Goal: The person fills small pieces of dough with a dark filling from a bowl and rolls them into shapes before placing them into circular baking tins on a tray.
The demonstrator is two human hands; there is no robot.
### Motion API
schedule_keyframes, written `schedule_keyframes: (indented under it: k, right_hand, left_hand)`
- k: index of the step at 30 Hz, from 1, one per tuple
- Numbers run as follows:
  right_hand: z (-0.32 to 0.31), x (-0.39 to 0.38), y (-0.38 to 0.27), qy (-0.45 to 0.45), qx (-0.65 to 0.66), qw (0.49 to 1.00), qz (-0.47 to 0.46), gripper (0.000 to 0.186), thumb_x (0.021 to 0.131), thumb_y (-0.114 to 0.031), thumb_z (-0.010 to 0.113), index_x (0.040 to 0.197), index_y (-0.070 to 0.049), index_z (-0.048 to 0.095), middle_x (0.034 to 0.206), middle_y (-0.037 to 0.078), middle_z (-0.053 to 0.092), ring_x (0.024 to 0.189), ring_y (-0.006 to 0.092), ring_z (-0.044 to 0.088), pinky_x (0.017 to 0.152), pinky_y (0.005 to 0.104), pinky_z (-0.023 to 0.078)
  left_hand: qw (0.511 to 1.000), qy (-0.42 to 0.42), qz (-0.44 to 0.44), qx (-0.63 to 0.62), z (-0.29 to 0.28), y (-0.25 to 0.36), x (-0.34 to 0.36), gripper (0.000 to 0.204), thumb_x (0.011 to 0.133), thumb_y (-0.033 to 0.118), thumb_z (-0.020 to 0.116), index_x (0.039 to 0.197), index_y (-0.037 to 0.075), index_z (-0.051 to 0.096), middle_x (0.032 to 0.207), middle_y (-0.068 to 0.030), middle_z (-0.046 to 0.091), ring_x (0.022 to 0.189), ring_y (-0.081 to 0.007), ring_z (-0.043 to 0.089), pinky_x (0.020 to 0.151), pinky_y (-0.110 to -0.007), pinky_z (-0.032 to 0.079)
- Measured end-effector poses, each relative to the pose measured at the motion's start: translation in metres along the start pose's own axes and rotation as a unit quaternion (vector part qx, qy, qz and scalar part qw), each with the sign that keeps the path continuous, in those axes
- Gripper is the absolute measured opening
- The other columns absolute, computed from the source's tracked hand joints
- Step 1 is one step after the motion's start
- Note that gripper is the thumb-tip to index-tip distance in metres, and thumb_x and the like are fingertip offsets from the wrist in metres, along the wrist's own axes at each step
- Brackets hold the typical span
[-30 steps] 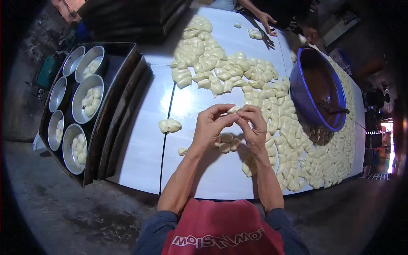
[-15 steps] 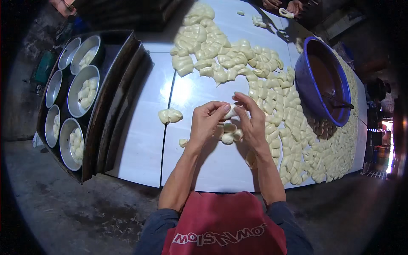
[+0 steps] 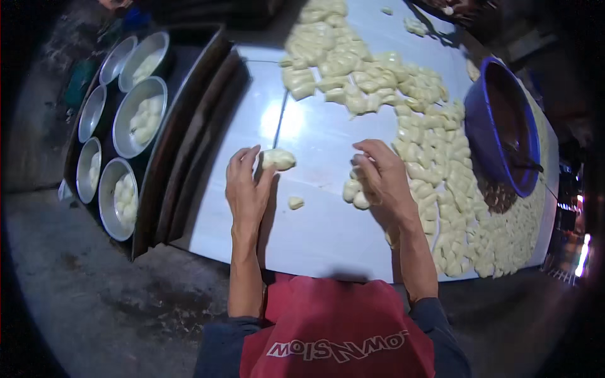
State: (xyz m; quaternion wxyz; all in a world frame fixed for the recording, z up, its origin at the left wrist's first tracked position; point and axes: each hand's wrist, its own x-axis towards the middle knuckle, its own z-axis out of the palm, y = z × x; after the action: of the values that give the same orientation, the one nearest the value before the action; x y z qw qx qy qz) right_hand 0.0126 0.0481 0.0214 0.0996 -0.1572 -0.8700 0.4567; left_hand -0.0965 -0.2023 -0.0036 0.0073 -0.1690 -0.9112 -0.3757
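Note:
My left hand (image 3: 246, 188) is open beside a small cluster of pale dough pieces (image 3: 279, 159) on the white table. Its thumb reaches the cluster's near edge, while the fingers stand apart on the left. Over a second group of small dough balls (image 3: 357, 193), my right hand (image 3: 386, 175) hovers with bent fingers and a gap between thumb and forefinger. No dough shows in its grip, though the palm side is hidden. One loose dough piece (image 3: 295, 203) lies between the hands, nearer to me.
Many dough pieces (image 3: 435, 170) cover the table's right side and far middle. A blue tub (image 3: 476, 120) of brown filling with a utensil stands on the right. At left, a dark tray (image 3: 148, 217) carries several round metal pans (image 3: 118, 200), some with dough balls.
My hands have parted from working a dough piece together. The left moved to the dough cluster on the left; the right stayed by the dough balls. The whole view has shifted slightly.

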Motion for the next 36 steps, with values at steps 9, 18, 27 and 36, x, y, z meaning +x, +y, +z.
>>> schedule_keyframes:
  k: [9, 18, 27, 36]
  right_hand:
    - [0.11, 0.054, -0.031, -0.079, -0.131, 0.947, -0.282, 0.036, 0.082, -0.023, 0.073, 0.113, -0.005, 0.066, 0.117, 0.018, 0.062, 0.11, 0.0324, 0.059, 0.098, 0.0444, 0.042]
    - [0.092, 0.056, -0.035, -0.196, 0.096, 0.975, -0.043, 0.037, 0.093, -0.021, 0.047, 0.122, -0.003, 0.06, 0.091, 0.023, 0.068, 0.086, 0.0377, 0.066, 0.082, 0.044, 0.05]
    - [0.084, 0.05, -0.04, -0.201, 0.082, 0.976, 0.013, 0.043, 0.094, -0.034, 0.058, 0.11, 0.006, 0.066, 0.097, 0.019, 0.069, 0.091, 0.0284, 0.063, 0.081, 0.0387, 0.048]
    - [0.096, 0.047, -0.024, -0.146, 0.164, 0.974, 0.049, 0.036, 0.09, -0.028, 0.061, 0.106, 0.003, 0.068, 0.087, 0.017, 0.07, 0.079, 0.023, 0.065, 0.076, 0.0354, 0.05]
  left_hand:
    - [0.994, -0.101, 0.043, -0.008, -0.021, -0.013, 0.014, 0.032, 0.084, 0.016, 0.075, 0.112, 0.005, 0.068, 0.109, -0.0126, 0.067, 0.103, -0.0295, 0.062, 0.086, -0.039, 0.051]
    - [0.978, -0.094, 0.179, -0.056, -0.004, -0.015, 0.029, 0.083, 0.076, 0.019, 0.079, 0.148, 0.002, 0.04, 0.122, -0.0203, 0.062, 0.109, -0.0344, 0.06, 0.098, -0.047, 0.042]
    - [0.983, -0.115, 0.141, -0.022, 0.008, -0.008, 0.033, 0.025, 0.085, 0.017, 0.072, 0.11, 0.01, 0.073, 0.078, -0.0091, 0.071, 0.077, -0.0247, 0.065, 0.1, -0.047, 0.038]
    - [0.979, -0.114, 0.168, 0.013, -0.001, -0.001, 0.03, 0.035, 0.082, 0.028, 0.075, 0.113, 0.011, 0.072, 0.083, -0.0084, 0.07, 0.086, -0.0265, 0.066, 0.107, -0.055, 0.034]
